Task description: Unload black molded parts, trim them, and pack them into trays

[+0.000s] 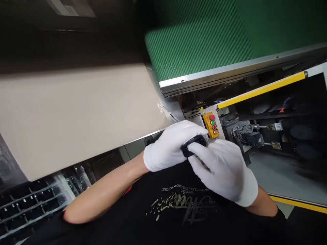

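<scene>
A small dark part (187,149) with a rounded, ring-like outline is held between my two white-gloved hands, close to my chest. My left hand (171,144) wraps its fingers over the far side of the part. Coming in from the right, my right hand (222,166) has its fingers bent around the near side, with one finger reaching onto the part. Some fingertips of both hands are hidden behind the part or blurred.
A beige table (84,119) lies at the left, with a pen-like tool (170,113) at its right edge. Beyond are a green conveyor belt (199,51), a yellow button box (211,126), a yellow-edged machine frame (263,90) and a black tray (28,204) at lower left.
</scene>
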`<state>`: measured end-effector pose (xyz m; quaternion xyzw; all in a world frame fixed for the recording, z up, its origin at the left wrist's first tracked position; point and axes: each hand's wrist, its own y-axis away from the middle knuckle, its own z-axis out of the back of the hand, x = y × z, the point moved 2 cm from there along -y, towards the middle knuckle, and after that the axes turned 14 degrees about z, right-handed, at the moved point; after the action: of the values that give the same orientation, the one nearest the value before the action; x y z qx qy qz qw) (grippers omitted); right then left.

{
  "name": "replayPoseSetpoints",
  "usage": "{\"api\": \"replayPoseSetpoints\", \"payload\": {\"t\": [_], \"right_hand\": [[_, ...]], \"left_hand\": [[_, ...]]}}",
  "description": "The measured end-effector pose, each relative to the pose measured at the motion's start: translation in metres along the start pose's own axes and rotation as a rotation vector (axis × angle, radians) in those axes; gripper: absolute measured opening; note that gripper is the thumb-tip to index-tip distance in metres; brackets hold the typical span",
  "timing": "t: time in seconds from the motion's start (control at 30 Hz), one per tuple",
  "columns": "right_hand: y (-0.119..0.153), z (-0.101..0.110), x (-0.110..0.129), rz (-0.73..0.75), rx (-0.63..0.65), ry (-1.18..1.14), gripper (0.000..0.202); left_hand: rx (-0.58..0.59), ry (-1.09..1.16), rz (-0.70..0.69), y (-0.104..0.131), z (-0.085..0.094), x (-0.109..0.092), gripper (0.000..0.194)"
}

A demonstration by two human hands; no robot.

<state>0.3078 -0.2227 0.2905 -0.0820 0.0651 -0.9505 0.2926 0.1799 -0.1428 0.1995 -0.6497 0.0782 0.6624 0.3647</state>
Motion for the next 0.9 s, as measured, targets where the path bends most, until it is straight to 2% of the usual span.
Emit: {"api": "replayPoseSetpoints", "payload": {"t": [0.07,0.17,0.27,0.33,0.4,0.47,0.57,0.63,0.73,0.8,0.9], "right_hand": [[-0.009,-0.006,0.008,-0.037,-0.033,-0.019,0.015],[-0.018,-0.013,0.013,-0.111,-0.060,-0.176,0.016],[-0.019,-0.014,0.014,-0.175,-0.077,-0.536,0.035],[-0.015,-0.011,0.012,-0.222,-0.154,-0.746,0.044],[-0.009,-0.007,0.008,-0.258,-0.254,-0.839,0.044],[-0.006,-0.005,0.005,-0.254,-0.305,-0.829,0.042],[-0.013,-0.003,0.005,-0.135,-0.305,-0.669,0.029],[-0.022,-0.001,0.008,-0.022,-0.248,-0.486,0.017],[-0.028,0.004,0.012,0.052,-0.109,-0.320,0.014],[-0.021,0.009,0.013,0.074,-0.078,-0.455,0.019],[0.002,0.012,0.009,0.024,-0.201,-0.773,0.030]], "left_hand": [[-0.052,-0.128,0.002,0.005,0.010,-0.002,0.025],[0.002,-0.234,0.046,0.009,0.022,-0.004,0.016],[0.042,-0.151,0.080,0.009,0.033,-0.008,0.010],[0.006,-0.053,0.076,0.008,0.041,-0.012,0.015],[-0.019,0.025,0.073,0.009,0.046,-0.015,0.020],[-0.021,0.063,0.086,0.009,0.049,-0.017,0.021],[-0.005,0.082,0.097,0.009,0.049,-0.019,0.022],[0.008,0.068,0.091,0.008,0.046,-0.020,0.021],[0.033,-0.003,0.059,0.004,0.039,-0.017,0.016],[0.056,-0.047,0.036,0.003,0.032,-0.014,0.016],[0.080,-0.078,0.039,0.001,0.022,-0.008,0.024]]}}
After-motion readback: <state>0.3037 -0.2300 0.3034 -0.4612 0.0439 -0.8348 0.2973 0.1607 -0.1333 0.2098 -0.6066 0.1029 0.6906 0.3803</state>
